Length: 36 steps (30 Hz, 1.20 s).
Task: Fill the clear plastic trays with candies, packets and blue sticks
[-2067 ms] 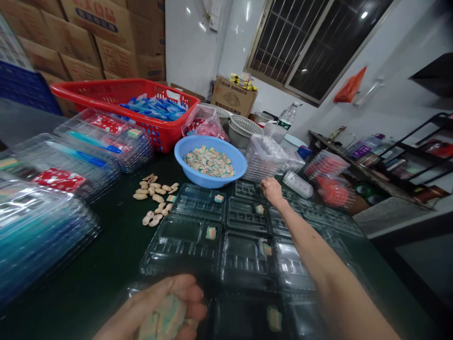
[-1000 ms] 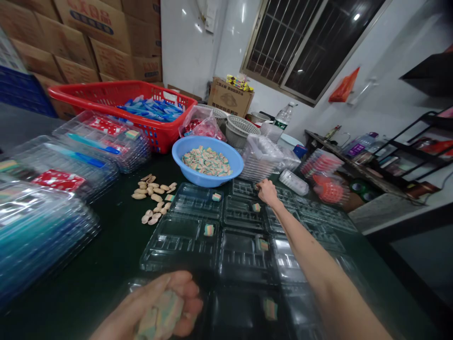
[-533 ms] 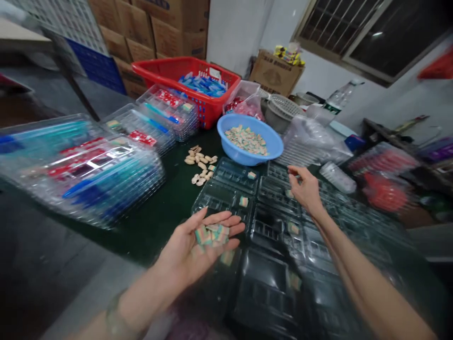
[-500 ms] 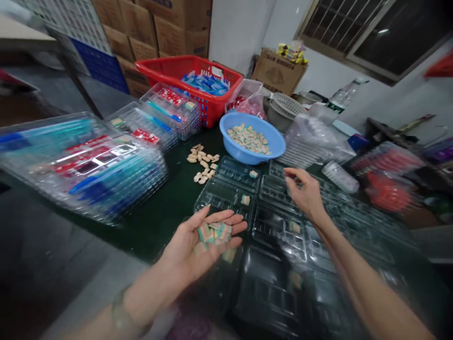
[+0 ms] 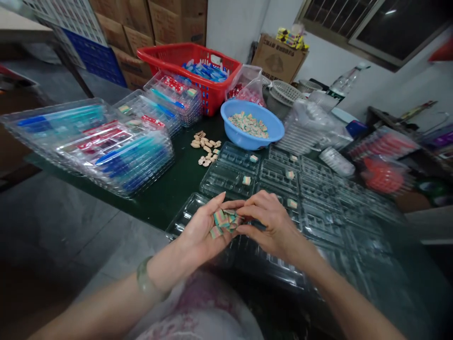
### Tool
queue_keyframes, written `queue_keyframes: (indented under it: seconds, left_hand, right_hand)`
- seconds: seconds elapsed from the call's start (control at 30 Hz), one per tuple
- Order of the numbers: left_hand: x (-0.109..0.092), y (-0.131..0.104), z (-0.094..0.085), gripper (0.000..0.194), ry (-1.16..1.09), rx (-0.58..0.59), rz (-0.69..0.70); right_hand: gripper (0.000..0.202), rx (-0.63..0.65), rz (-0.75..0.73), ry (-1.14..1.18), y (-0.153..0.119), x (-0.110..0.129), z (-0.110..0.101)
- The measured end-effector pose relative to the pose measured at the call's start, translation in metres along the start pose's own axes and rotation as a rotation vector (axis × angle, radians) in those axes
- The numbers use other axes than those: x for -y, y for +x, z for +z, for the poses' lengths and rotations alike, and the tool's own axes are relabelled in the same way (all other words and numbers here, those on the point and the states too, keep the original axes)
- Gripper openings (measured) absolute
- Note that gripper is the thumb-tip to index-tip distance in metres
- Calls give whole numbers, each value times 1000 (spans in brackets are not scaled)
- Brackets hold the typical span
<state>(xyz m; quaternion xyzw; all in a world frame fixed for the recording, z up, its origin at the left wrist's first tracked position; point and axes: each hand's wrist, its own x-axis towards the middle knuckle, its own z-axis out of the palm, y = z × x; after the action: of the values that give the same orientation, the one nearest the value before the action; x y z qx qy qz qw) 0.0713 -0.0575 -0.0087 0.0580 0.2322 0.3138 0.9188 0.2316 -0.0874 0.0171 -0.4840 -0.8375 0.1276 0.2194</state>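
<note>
My left hand is palm up and cupped, holding several small striped blocks in pastel green, pink and yellow. Over its fingers, my right hand pinches at the edge of this pile, thumb and fingertips on a block. Beneath and beyond both hands lie rows of clear plastic trays with moulded compartments. Single striped blocks sit in some of them, such as one block in a left-hand tray and another block right of my right hand.
A blue basin of striped blocks stands behind the trays, with peanuts to its left. Stacked filled packs with pens occupy the left side. Farther back are a red basket, plastic bags and a water bottle.
My right hand has come back from the far trays to the pile in my left palm. Blocks now show in two far trays near where it was.
</note>
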Motion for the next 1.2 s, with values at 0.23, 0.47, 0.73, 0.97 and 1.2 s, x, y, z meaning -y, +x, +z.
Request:
queue_keyframes:
  seconds: [0.23, 0.47, 0.73, 0.97, 1.2]
  left_hand:
    - [7, -1, 0, 36, 62, 41, -35]
    - [9, -1, 5, 36, 86, -3, -22]
    - [11, -1, 10, 34, 119, -68, -21]
    - [13, -2, 11, 28, 77, -114, -36]
    - [13, -4, 9, 31, 119, -129, -14]
  right_hand:
    - [13, 82, 19, 72, -8, -3, -5]
    - [13, -93, 94, -19, -16, 0, 9]
    - [9, -320, 189, 61, -15, 5, 9]
    - [12, -267, 136, -54, -11, 14, 23]
    - [11, -93, 135, 83, -12, 14, 17]
